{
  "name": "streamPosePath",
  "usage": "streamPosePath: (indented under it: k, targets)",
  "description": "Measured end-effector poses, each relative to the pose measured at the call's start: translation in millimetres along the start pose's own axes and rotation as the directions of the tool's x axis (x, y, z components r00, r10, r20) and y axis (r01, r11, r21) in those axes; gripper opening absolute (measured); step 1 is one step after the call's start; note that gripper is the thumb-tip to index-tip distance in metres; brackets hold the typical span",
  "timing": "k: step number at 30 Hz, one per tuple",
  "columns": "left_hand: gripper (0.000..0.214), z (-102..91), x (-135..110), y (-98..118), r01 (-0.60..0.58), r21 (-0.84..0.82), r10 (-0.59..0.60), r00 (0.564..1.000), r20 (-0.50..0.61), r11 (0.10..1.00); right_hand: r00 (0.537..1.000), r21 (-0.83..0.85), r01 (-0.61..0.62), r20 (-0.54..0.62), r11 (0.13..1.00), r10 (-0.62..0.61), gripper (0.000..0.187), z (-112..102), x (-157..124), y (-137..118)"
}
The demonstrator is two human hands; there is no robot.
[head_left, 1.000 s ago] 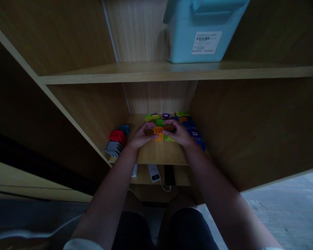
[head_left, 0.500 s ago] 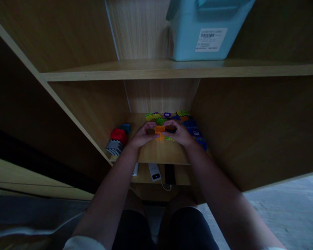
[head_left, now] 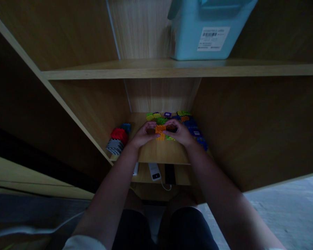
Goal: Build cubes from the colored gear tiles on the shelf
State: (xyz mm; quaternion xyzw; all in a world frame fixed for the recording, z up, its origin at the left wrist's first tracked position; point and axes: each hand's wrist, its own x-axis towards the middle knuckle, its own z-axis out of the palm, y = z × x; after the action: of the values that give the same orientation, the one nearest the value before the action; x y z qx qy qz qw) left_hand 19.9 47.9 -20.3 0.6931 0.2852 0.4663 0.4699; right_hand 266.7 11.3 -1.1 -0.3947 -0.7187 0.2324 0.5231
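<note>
Between my two hands is an orange block of notched-edge interlocking tiles [head_left: 160,129], held just over the shelf board. My left hand [head_left: 144,133] grips its left side, thumb at the near face and fingers behind. On the right side my right hand [head_left: 181,133] closes round it the same way. Green tiles [head_left: 161,121] lie just behind the block, and a bit of lighter green shows below my right thumb. The fingertips behind the block are partly hidden.
Grey [head_left: 115,146], red [head_left: 119,135] and blue blocks stand at the left. Blue tiles [head_left: 193,130] spread along the right wall. A light-blue bin [head_left: 187,41] sits on the upper shelf [head_left: 106,73]. Below lie a white power bank with a cable [head_left: 154,172] and a black flat object [head_left: 170,174].
Both hands keep the same hold on the orange block. The view has shifted very slightly; nothing else visibly differs.
</note>
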Motion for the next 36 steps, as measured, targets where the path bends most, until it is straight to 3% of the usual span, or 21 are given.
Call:
streamPosePath:
  k: [13, 21, 28, 36]
  targets:
    - [0.073, -1.9, 0, -5, -0.008, -0.006, 0.008, 1.0, 0.016, 1.0, 1.0, 0.059, -0.015, 0.027, 0.998, 0.013, 0.053, 3, -1, 7]
    - [0.074, -1.0, 1, -4, -0.036, 0.009, 0.035, 0.999, 0.02, 0.999, 0.998, 0.078, -0.031, -0.051, 0.996, 0.035, 0.056, 3, 0, 11]
    - [0.075, -1.7, 1, -6, -0.026, 0.019, 0.025, 1.0, 0.015, 0.999, 1.0, 0.063, 0.002, 0.005, 0.998, -0.003, 0.048, 2, -2, 8]
    - [0.077, -1.4, 1, -6, -0.001, 0.018, 0.001, 1.0, 0.009, 1.0, 0.998, 0.018, -0.021, 0.055, 1.0, 0.02, 0.054, -1, -2, 7]
